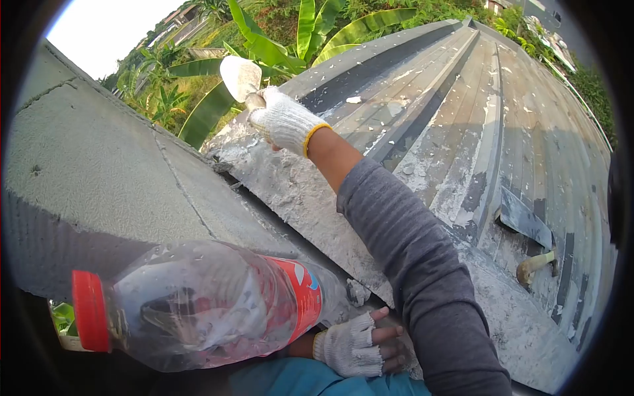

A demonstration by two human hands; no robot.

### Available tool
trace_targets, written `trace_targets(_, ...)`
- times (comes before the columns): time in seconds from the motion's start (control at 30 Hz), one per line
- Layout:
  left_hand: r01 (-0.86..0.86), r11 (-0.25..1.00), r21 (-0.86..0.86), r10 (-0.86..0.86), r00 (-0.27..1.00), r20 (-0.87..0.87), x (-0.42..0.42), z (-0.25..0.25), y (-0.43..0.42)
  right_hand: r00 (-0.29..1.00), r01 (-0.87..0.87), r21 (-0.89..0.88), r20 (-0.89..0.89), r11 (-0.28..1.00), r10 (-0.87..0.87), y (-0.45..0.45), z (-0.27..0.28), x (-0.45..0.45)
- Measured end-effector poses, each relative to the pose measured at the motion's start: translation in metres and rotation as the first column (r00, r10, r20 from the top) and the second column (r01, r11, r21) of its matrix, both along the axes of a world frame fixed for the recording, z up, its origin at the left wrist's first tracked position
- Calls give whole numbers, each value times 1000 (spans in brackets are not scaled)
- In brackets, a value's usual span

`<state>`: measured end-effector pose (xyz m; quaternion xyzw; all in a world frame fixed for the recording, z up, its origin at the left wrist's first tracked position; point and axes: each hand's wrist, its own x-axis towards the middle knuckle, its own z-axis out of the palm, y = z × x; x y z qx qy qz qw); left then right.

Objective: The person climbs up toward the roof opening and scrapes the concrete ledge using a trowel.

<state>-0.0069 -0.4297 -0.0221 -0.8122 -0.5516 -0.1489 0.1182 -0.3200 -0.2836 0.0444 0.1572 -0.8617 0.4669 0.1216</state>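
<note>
Sunlight poured across the ribbed metal roof [522,145], its paint flaking, with banana plants [271,43] crowding its far edge and a rough grey wall [99,152] along its left side. And look at that right hand [287,122], gloved and at full stretch! It held the trowel [240,78] up above the roof's far-left corner, clear of the pale mortar strip [317,204] running down that edge. Snug grip, this one: fingers wrapped close around the handle, no daylight showing between glove and tool, the blade angled up and away. Light in the hand, one would judge, and stiff, hardly fragile; the whitish coating on the blade looked likely to be slick or crumbly, so the handle was the place to hold, close to the neck for control.

Down low, the left hand [356,346] rested by the strip's near end, bare fingertips loosely parted; what its palm touched could not be told. Just above its wrist lay a clear bottle [211,310], thin-walled and squeezable by the look of it, best taken round the body. Toward the roof's lower-right edge sat a flat-bladed tool [524,214].
</note>
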Motion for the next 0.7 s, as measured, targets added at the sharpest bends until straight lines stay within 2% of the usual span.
trace_targets(0.03, -45, 994, 104, 20, 972, 233, -1, 9, 6, 980, 157, -173, 147, 972, -133, 27, 4, 4)
trace_targets(0.07, -110, 975, 193, 11, 891, 453, -1, 12, 10, 924, 329, -314, 303, 890, -235, 58, 8, 12)
trace_targets(0.1, -115, 972, 206, 3, 880, 475, 1, 6, 8, 897, 357, -373, 392, 856, -203, 93, 10, 29)
trace_targets(0.13, -112, 969, 220, -6, 879, 476, 2, 7, 8, 854, 454, -287, 409, 844, -321, 125, 4, 35)
trace_targets(0.2, -103, 978, 183, 9, 890, 455, 0, 7, 6, 763, 604, -13, 298, 797, -574, 193, -29, 33)
trace_targets(0.27, -112, 975, 191, 12, 887, 462, 3, 0, 4, 686, 665, 104, 307, 740, -660, 251, -56, 45)
trace_targets(0.33, -89, 979, 184, -3, 892, 451, 1, 0, 5, 603, 611, 527, 173, 590, -779, 273, -58, 61)
trace_targets(0.37, -70, 982, 173, -10, 906, 423, -3, 4, 5, 604, 608, 529, 175, 592, -777, 289, -74, 60)
trace_targets(0.4, -76, 982, 171, -4, 905, 426, -2, 2, 5, 611, 628, 558, 79, 543, -788, 307, -101, 54)
trace_targets(0.43, -89, 976, 197, -6, 901, 433, 0, -1, 6, 614, 649, 580, -16, 493, -789, 304, -105, 54)
trace_targets(0.47, -99, 971, 220, -8, 898, 441, 1, -3, 5, 616, 645, 580, -10, 498, -788, 303, -108, 52)
trace_targets(0.5, -99, 971, 216, -7, 896, 443, 0, -2, 5, 623, 644, 412, 206, 644, -755, 286, -86, 59)
trace_targets(0.53, -92, 976, 199, -4, 899, 437, 0, 0, 5, 629, 642, 211, 405, 737, -664, 275, -76, 63)
trace_targets(0.57, -87, 979, 184, -1, 903, 430, -1, 2, 5, 665, 657, -27, 491, 753, -563, 275, -82, 56)
trace_targets(0.6, -86, 980, 181, 0, 902, 431, 0, 4, 4, 664, 658, -28, 494, 753, -562, 275, -83, 49)
trace_targets(0.67, -99, 986, 136, 28, 893, 448, -1, 7, 3, 590, 668, -268, 759, 695, -274, 274, -81, 34)
trace_targets(0.7, -103, 985, 137, 31, 895, 445, -1, 7, 3, 587, 650, -284, 777, 705, -227, 269, -79, 31)
